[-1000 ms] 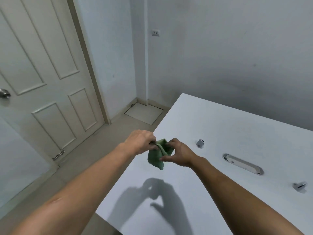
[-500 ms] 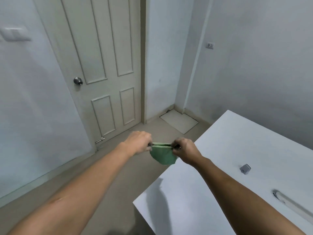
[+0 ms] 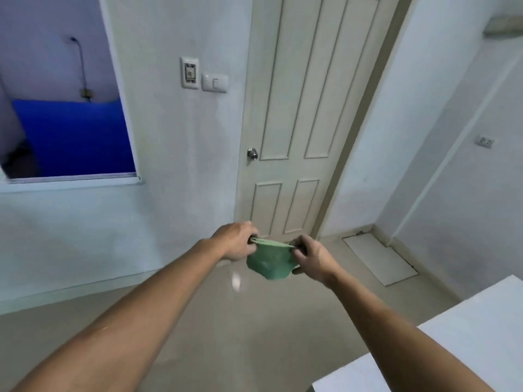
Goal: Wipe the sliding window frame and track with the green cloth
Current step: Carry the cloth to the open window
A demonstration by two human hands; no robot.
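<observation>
The green cloth (image 3: 268, 260) hangs stretched between my two hands over the floor at mid-frame. My left hand (image 3: 236, 240) pinches its left top edge and my right hand (image 3: 311, 258) pinches the right one. The window opening (image 3: 65, 108) is in the wall at the upper left, well away from my hands, with blue and a dark cable showing beyond it. Its track (image 3: 73, 179) runs along the bottom of the opening. No sliding pane is clear in view.
A closed cream panel door (image 3: 305, 123) with a round knob (image 3: 252, 153) stands straight ahead. Wall switches (image 3: 203, 77) sit between window and door. The corner of a white table (image 3: 424, 349) is at the lower right. A floor hatch (image 3: 379, 258) lies near the right wall.
My view has swung left from the table, past the door, and the window has come into sight. Both hands still hold the cloth, which is now spread wider between them.
</observation>
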